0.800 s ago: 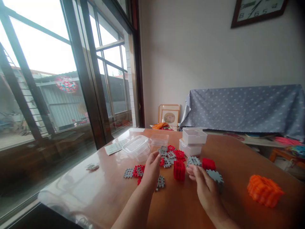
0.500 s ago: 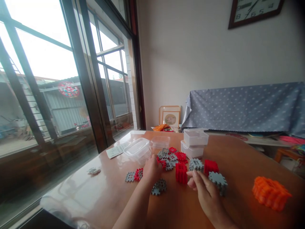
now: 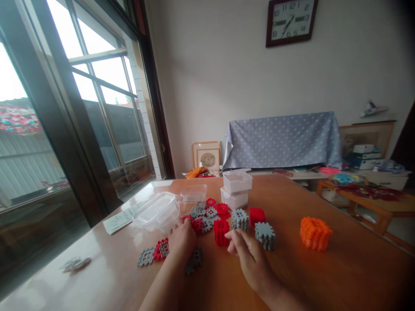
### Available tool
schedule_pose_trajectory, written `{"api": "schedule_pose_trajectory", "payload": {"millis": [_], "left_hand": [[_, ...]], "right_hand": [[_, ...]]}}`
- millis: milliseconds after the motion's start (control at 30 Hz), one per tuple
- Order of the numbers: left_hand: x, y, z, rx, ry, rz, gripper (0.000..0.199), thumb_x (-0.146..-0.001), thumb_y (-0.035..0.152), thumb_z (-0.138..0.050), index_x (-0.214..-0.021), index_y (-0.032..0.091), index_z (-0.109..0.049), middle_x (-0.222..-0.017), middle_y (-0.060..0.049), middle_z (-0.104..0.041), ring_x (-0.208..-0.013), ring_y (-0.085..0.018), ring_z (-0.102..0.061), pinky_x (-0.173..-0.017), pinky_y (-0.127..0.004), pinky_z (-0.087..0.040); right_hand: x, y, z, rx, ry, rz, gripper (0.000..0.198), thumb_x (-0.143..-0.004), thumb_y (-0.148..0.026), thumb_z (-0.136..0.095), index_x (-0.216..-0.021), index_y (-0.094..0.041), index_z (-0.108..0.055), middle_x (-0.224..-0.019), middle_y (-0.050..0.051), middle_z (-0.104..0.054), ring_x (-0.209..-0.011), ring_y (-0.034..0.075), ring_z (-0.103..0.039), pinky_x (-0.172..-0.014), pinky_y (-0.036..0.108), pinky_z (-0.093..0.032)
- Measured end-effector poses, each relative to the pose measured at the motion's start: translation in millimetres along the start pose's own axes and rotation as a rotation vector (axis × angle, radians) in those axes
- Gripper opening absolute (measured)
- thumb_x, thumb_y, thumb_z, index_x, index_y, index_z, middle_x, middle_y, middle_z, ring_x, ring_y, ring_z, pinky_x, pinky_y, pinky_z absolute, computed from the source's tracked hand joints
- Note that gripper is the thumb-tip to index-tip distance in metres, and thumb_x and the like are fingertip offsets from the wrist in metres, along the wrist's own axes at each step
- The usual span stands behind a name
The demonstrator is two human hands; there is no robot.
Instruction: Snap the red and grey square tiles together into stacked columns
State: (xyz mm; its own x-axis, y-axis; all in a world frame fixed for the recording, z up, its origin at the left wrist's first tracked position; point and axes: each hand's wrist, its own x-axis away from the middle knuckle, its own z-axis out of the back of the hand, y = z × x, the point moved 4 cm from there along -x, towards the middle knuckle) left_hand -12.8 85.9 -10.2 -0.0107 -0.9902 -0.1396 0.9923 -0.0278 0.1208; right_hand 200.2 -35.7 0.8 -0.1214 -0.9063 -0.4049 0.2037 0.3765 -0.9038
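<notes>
My left hand (image 3: pixel 183 237) lies low at the near left side of a loose pile of red and grey notched plastic tiles (image 3: pixel 209 213). Its fingers are bent down around a red tile (image 3: pixel 186 217), and the back of the hand hides part of the grip. My right hand (image 3: pixel 249 252) has its fingers curled together, the fingertips against the right side of a stack of red tiles (image 3: pixel 221 233). Behind that hand are a light grey tile stack (image 3: pixel 240 219), another grey stack (image 3: pixel 265 235) and a second red stack (image 3: pixel 257 216).
An orange tile stack (image 3: pixel 315 233) stands at the right. Loose tiles (image 3: pixel 146 256) lie left of my left arm. Clear plastic lids (image 3: pixel 157 211), a paper booklet (image 3: pixel 120 219) and two stacked white tubs (image 3: pixel 237 183) are farther back. A small clear packet (image 3: pixel 76 264) is at left.
The head view has swung right, so everything appears farther left. My left hand has drawn slightly back, and a red tile shows at its fingertips. The right hand stays at the red stack.
</notes>
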Motion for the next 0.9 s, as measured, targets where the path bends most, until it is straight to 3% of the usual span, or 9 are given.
{"api": "schedule_pose_trajectory", "payload": {"millis": [300, 533, 767, 900], "left_hand": [[6.7, -0.5, 17.6, 0.138, 0.168, -0.046, 0.044, -0.086, 0.022, -0.053, -0.130, 0.019, -0.059, -0.128, -0.017, -0.068, -0.115, -0.037, -0.062, -0.097, -0.047, -0.045], [24.1, 6.5, 28.4, 0.628, 0.395, -0.282, 0.044, -0.085, 0.024, -0.062, -0.128, 0.019, -0.056, -0.120, -0.011, -0.068, -0.115, -0.028, -0.064, -0.098, -0.043, -0.050], [43.9, 30.1, 31.8, 0.851, 0.407, -0.535, 0.061, -0.086, 0.016, -0.062, -0.143, 0.023, -0.043, -0.137, -0.013, -0.057, -0.126, -0.027, -0.058, -0.106, -0.047, -0.049], [55.2, 42.4, 39.4, 0.914, 0.348, -0.608, 0.067, -0.085, 0.010, -0.062, -0.146, 0.025, -0.039, -0.139, -0.013, -0.055, -0.128, -0.027, -0.057, -0.106, -0.047, -0.050]], "right_hand": [[0.3, -2.2, 0.6, -0.012, -0.028, -0.015, 0.046, -0.104, -0.057, -0.043, -0.083, -0.022, -0.063, -0.074, 0.001, -0.062, -0.073, 0.019, -0.061, -0.070, 0.029, -0.046], [-7.2, 0.9, 17.0, -0.026, 0.130, -0.049, 0.049, -0.103, -0.061, -0.043, -0.097, -0.021, -0.070, -0.075, 0.003, -0.065, -0.075, 0.021, -0.063, -0.071, 0.030, -0.050], [-7.7, 5.9, 15.3, 0.031, 0.122, -0.075, 0.044, -0.098, -0.061, -0.053, -0.101, -0.022, -0.073, -0.081, 0.005, -0.071, -0.081, 0.023, -0.066, -0.074, 0.031, -0.049], [-11.2, 11.4, 13.5, -0.074, 0.134, -0.142, 0.045, -0.092, -0.064, -0.060, -0.106, -0.023, -0.072, -0.093, 0.007, -0.075, -0.088, 0.025, -0.068, -0.073, 0.031, -0.051]]}}
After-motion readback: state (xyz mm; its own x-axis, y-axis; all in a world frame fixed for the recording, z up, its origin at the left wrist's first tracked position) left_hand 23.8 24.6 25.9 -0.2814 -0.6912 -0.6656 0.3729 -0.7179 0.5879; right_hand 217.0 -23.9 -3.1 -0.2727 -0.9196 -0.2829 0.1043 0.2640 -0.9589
